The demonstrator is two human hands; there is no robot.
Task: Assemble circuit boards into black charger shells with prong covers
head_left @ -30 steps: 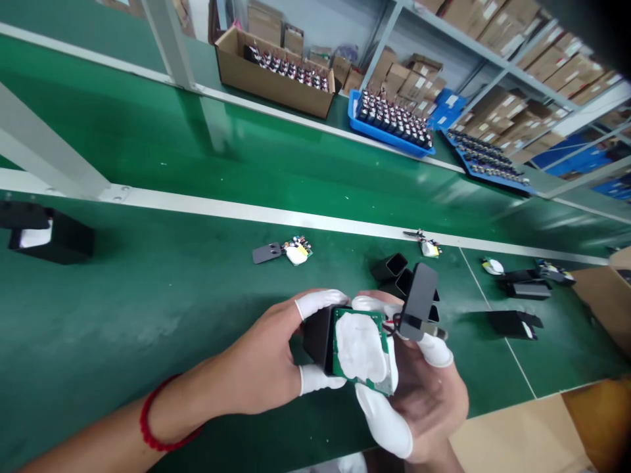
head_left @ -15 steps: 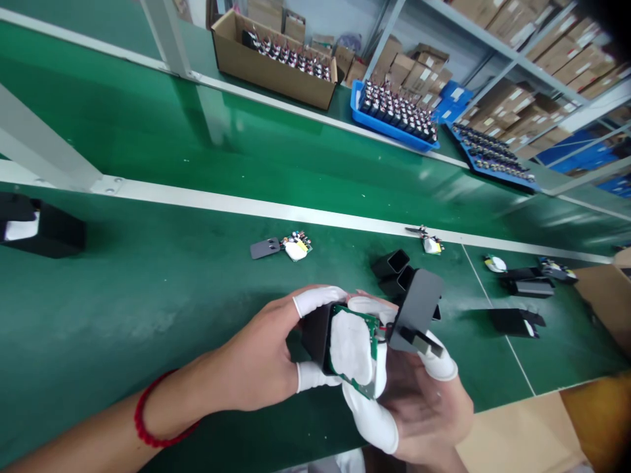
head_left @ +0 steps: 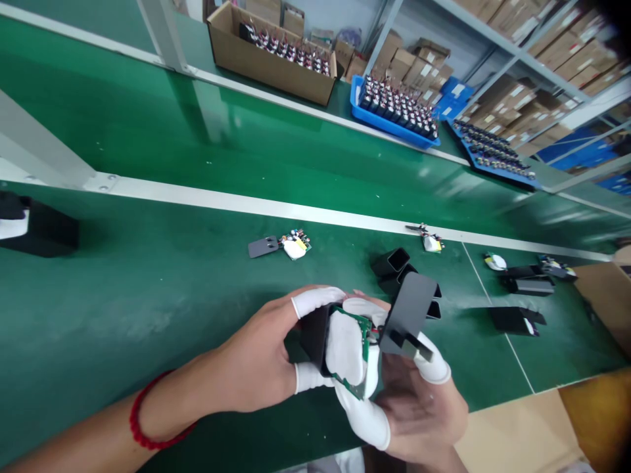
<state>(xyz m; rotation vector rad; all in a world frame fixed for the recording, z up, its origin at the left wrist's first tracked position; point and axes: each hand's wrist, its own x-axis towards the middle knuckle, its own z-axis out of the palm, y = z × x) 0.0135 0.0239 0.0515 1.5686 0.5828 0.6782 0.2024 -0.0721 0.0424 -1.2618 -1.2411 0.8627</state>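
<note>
My left hand (head_left: pixel 261 361), with white finger cots and a red cord on the wrist, grips a black housing (head_left: pixel 315 334) from its left side. My right hand (head_left: pixel 419 407), also in finger cots, holds a green circuit board (head_left: pixel 362 351) covered with a white pad (head_left: pixel 342 347), partly inside the housing's open end. A black plug cover (head_left: pixel 408 312) with metal prongs hangs from the board by wires and rests over my right thumb.
On the green belt (head_left: pixel 148 289) lie empty black housings (head_left: pixel 394 263), a loose board with cover (head_left: pixel 283 247), and more parts at right (head_left: pixel 522 286). A black box (head_left: pixel 34 230) sits far left. Blue trays (head_left: pixel 394 108) and a cardboard box (head_left: pixel 271 49) stand behind.
The board has slid further left into the black housing, and the plug cover has tilted up over my right thumb. My hands stay in about the same place.
</note>
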